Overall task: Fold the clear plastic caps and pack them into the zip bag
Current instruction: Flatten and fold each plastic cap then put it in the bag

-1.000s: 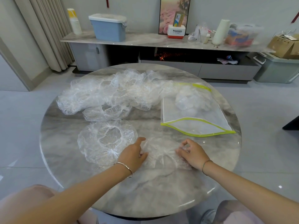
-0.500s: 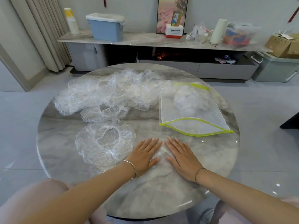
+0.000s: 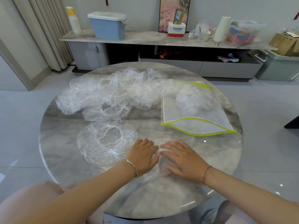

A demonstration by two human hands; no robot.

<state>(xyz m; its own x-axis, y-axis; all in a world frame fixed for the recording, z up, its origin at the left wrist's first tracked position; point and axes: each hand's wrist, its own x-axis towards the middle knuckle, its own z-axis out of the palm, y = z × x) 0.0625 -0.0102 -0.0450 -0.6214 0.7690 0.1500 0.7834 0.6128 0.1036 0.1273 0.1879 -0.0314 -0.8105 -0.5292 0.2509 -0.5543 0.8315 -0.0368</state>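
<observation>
- Near edge of the round marble counter (image 3: 145, 199): one clear plastic cap (image 3: 159, 151), pinned flat beneath both hands.
- Left hand (image 3: 143, 155) palm down on the cap's left side, fingers relaxed and a little bent at the tips, pressing and gripping nothing; silver bangle (image 3: 131, 167) round the wrist.
- Right hand (image 3: 184, 159) palm down on the cap's right side, fingers straight and spread, likewise pressing rather than grasping; thin band (image 3: 206, 173) on that wrist.
- Fingertips of the two hands close together over the cap (most of it hidden under the palms, so how far folded cannot be told).
- Just beside the left hand, to its left: a spread-out cap (image 3: 106, 141) lying flat, gathered elastic ring facing up.
- Beyond that, a half-collapsed cap (image 3: 105, 112), touching a long loose pile of caps (image 3: 113, 91) across the far half of the counter.
- Right of the middle: a zip bag (image 3: 178, 113) with yellow-green trim, lying flat, mouth gaping toward the near side.
- Inside the bag, toward its far end: a bundle of packed caps (image 3: 192, 101).
- Against the far wall: a low sideboard (image 3: 145, 39) carrying a blue lidded bin (image 3: 108, 27), a Panasonic box (image 3: 177, 29) and a white roll (image 3: 221, 29).
</observation>
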